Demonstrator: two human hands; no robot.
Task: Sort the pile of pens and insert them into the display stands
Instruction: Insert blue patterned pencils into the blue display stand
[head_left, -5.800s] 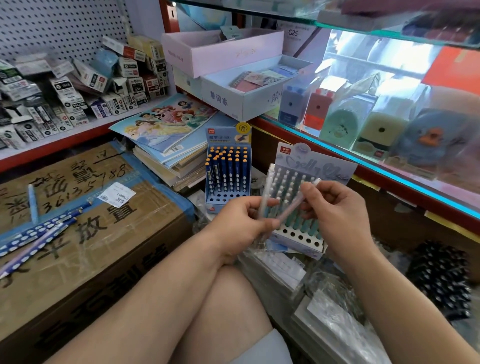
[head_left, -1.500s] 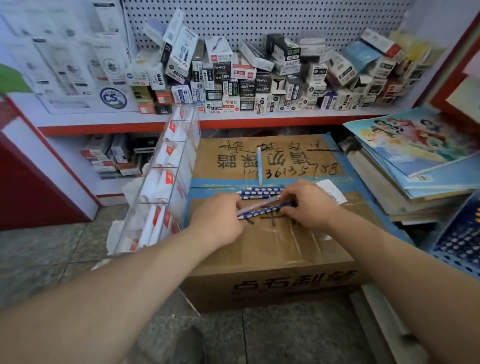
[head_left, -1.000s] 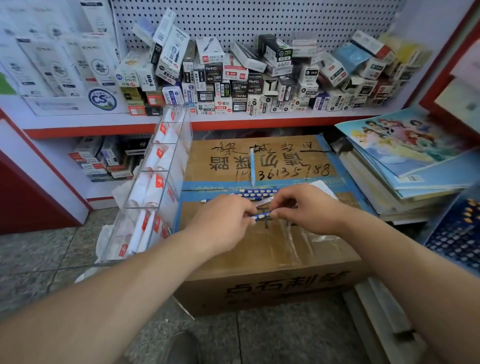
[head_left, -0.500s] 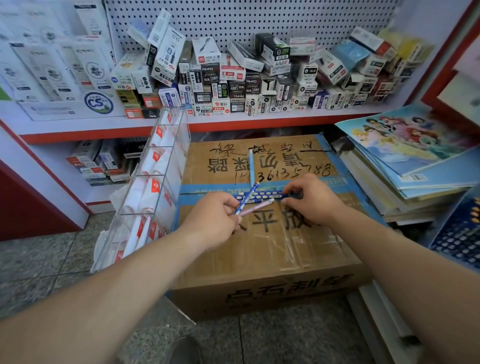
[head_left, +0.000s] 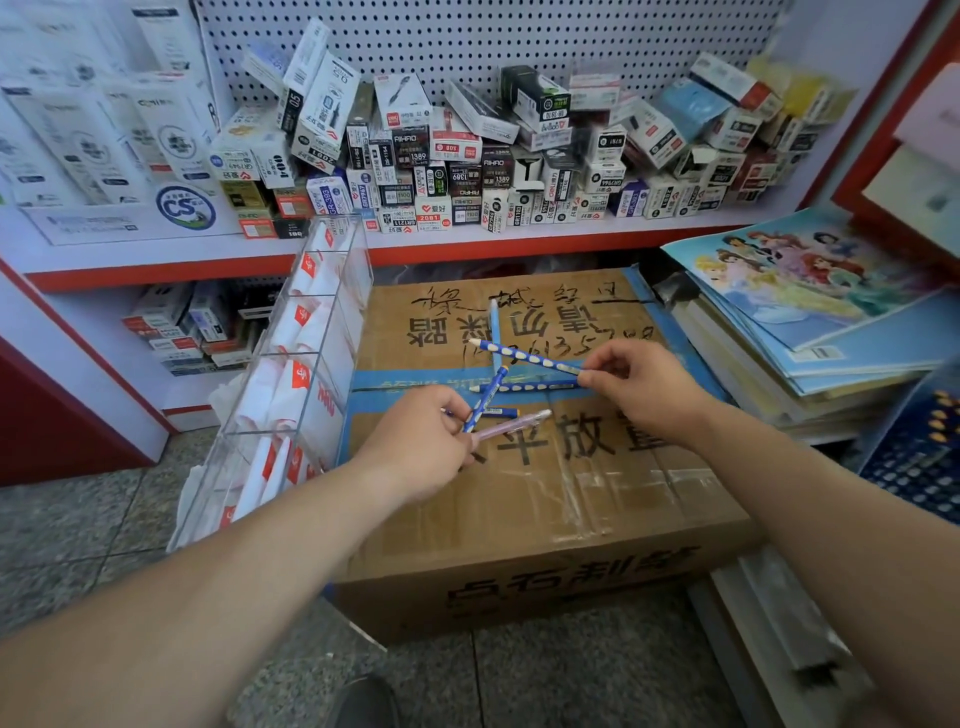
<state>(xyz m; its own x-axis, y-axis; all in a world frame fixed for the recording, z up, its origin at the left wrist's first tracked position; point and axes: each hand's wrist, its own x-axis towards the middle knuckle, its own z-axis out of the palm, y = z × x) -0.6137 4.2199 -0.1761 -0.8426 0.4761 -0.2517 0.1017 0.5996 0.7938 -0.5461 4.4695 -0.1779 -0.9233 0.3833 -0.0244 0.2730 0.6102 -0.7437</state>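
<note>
Cardboard box (head_left: 519, 493): brown and flat on top, with black handwritten characters, a blue band and strips of glossy clear tape; used as the worktop.
Left hand (head_left: 421, 441): fingers curled, gripping two pens over the middle of the box.
First dotted pen (head_left: 485, 397): slim, blue with white oval dots, in the left hand, tilted up and away.
Pink pen (head_left: 511, 423): pale, smooth, half-clear barrel, in the left hand, pointing right.
Right hand (head_left: 639, 384): pinching the end of one pen between thumb and fingers.
Second dotted pen (head_left: 524, 356): same blue dotted pattern, in the right hand, slanting left above the box.
Third dotted pen (head_left: 524, 387): along the blue band, one end at the right fingers; held or only touched, cannot tell.
Light blue pen (head_left: 493, 322): thin and plain, lying alone on the far part of the box.
Display stand (head_left: 914, 457): dark blue, with rows of round holes, at the right edge, partly cut off, well apart from both hands.
Acrylic rack (head_left: 311, 364): clear, with compartments holding white packets marked in red, just left of the box.
Shelf (head_left: 467, 249): white with a red edge, crowded with small printed cartons.
</note>
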